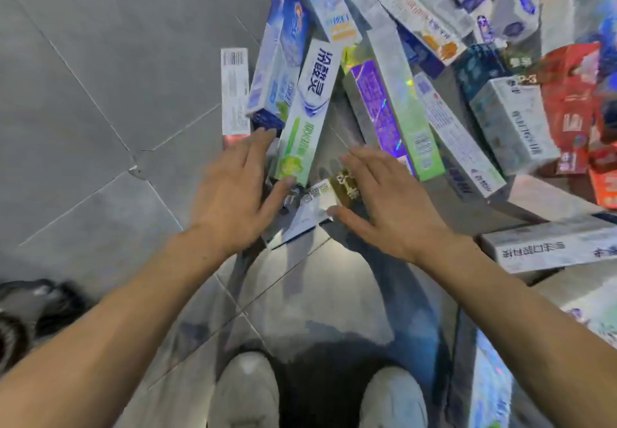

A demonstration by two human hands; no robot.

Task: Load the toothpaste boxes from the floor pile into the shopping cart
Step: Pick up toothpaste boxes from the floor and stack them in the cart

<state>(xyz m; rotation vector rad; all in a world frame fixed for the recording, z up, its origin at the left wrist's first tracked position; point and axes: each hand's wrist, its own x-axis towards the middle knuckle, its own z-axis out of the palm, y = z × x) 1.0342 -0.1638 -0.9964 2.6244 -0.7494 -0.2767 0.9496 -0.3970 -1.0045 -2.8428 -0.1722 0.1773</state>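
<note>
At frame centre, left hand [233, 190] and right hand [384, 200] reached spread-fingered, holding nothing, flanking a small white box [314, 203]. Toothpaste pile [400, 76] filled upper right. Cart unseen. Probably the gathering step; next move needs closing on boxes.

**Box count from the floor**

Two hands, left [233, 190] and right [387, 200], two pale shoes [245, 394], and a toothpaste box pile [384, 70] of twenty-ish (overlapping and blurry, can't count exactly). At least three red boxes [567, 107].
</note>
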